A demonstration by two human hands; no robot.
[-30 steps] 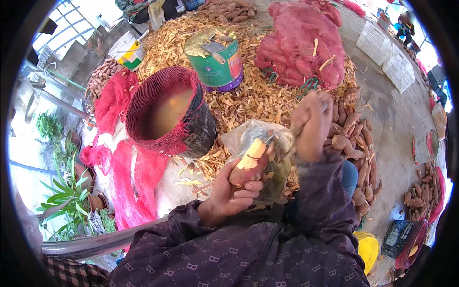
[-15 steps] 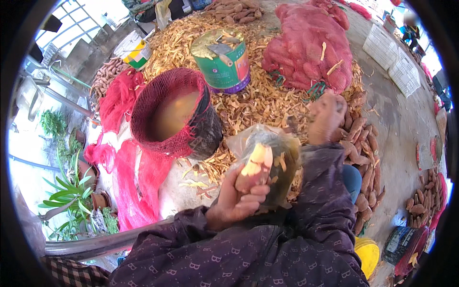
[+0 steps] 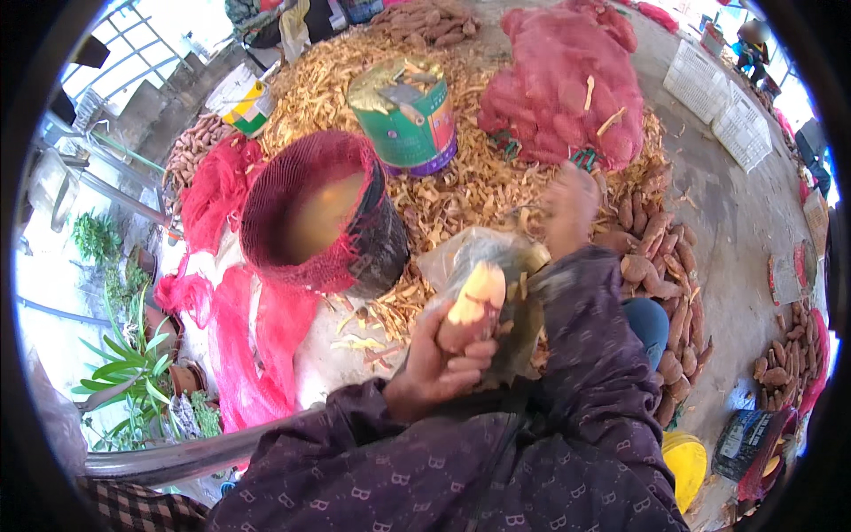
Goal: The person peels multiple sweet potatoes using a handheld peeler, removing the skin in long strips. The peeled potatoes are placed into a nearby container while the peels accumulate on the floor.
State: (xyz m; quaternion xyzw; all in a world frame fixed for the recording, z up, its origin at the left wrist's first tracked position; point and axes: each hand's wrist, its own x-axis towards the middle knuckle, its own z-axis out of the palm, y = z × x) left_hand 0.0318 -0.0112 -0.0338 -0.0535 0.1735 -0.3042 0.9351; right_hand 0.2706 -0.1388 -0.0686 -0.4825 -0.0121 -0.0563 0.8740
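A partly peeled sweet potato [image 3: 479, 300] sits upright in my left hand [image 3: 443, 362], its top bare and pale, its lower part still red-brown. The fingers are wrapped round its base. My right hand [image 3: 572, 211] is stretched out farther away, above the peelings and beyond the plastic-covered lap [image 3: 521, 341]. Motion smears its fingers, so whether it holds anything is unclear. The heap of unpeeled sweet potatoes [image 3: 660, 266] lies to its right.
A black bucket [image 3: 383, 244] lined with red mesh holds cloudy water. Beyond it, a green tin [image 3: 403, 129] carries a flat-bladed tool on its lid. Peelings [image 3: 483, 199] cover the floor around. A full red mesh sack [image 3: 563, 97] stands at the back, white crates [image 3: 700, 84] to its right.
My right hand has swung left and a little nearer the plastic, its fingers now more blurred. My left hand keeps its grip on the sweet potato in nearly the same place.
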